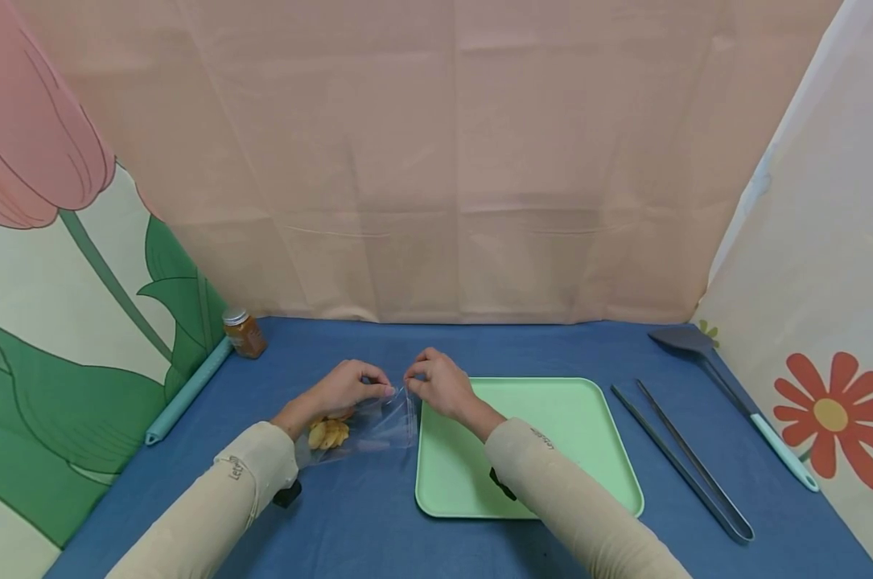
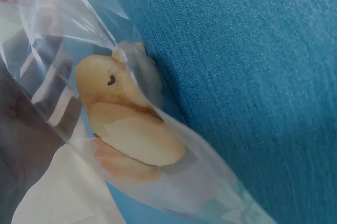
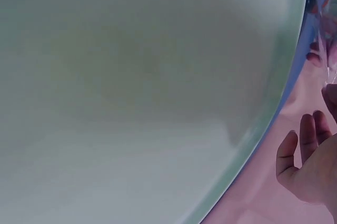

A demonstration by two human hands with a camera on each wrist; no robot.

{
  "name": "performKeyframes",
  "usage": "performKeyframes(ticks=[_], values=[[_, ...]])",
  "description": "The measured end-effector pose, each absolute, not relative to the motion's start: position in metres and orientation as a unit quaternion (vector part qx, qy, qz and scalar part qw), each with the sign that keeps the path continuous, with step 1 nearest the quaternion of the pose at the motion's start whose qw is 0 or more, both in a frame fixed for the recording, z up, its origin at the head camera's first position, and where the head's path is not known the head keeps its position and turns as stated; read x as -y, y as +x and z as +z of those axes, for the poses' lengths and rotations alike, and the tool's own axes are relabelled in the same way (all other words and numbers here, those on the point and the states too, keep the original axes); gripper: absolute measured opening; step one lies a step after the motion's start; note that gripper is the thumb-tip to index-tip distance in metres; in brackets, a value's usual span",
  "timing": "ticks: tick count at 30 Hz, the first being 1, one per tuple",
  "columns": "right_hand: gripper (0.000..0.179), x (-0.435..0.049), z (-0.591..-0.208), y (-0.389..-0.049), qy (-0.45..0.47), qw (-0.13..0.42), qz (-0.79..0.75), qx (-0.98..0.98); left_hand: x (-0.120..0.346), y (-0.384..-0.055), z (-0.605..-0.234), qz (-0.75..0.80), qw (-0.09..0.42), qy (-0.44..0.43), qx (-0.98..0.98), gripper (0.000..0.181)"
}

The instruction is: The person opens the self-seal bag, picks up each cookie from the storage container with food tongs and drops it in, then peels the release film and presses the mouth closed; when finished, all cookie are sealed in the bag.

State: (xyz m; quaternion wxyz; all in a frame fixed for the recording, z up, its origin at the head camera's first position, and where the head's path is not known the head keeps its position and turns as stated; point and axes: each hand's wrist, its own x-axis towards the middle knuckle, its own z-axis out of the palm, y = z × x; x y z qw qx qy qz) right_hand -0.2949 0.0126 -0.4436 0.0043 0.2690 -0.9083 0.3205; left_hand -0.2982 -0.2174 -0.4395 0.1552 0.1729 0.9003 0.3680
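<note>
A clear plastic bag lies over the blue cloth, left of the green tray, with several golden, chip-like slices at its left end. My left hand pinches the bag's upper edge between thumb and finger. Just across a small gap, my right hand pinches the bag near its right corner, above the tray's left edge. In the left wrist view the slices show through the film, one with a dark spot. The right wrist view catches my right hand at its edge; the bag there is partly cut off.
A light green tray lies right of the bag. Metal tongs and a spatula with a mint handle lie farther right. At the back left stand a brown jar with a silver lid and, beside it, a teal roll.
</note>
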Motion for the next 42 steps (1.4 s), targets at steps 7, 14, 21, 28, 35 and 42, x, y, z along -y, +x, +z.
performKeyframes(ticks=[7,14,21,28,35,42], values=[[0.022,-0.0150,-0.4438,-0.2940,0.274,-0.004,0.319,0.907,0.2167,-0.3009,-0.4386,0.322,0.118,0.210,-0.916,0.018],[0.023,-0.0165,-0.4428,-0.2936,0.264,-0.012,0.332,0.905,0.2173,-0.3009,-0.4381,0.314,0.114,0.211,-0.919,0.019],[0.018,-0.0153,-0.4429,-0.2927,0.247,-0.001,0.333,0.910,0.2174,-0.2990,-0.4357,0.316,0.115,0.208,-0.919,0.018],[0.014,-0.0117,-0.4448,-0.2924,0.255,0.018,0.332,0.908,0.2165,-0.2989,-0.4363,0.304,0.106,0.224,-0.920,0.019],[0.019,-0.0142,-0.4472,-0.2928,0.273,0.022,0.326,0.905,0.2166,-0.2975,-0.4345,0.309,0.110,0.225,-0.917,0.021],[0.021,-0.0162,-0.4472,-0.2918,0.278,0.017,0.332,0.901,0.2190,-0.2963,-0.4353,0.333,0.133,0.208,-0.910,0.020]])
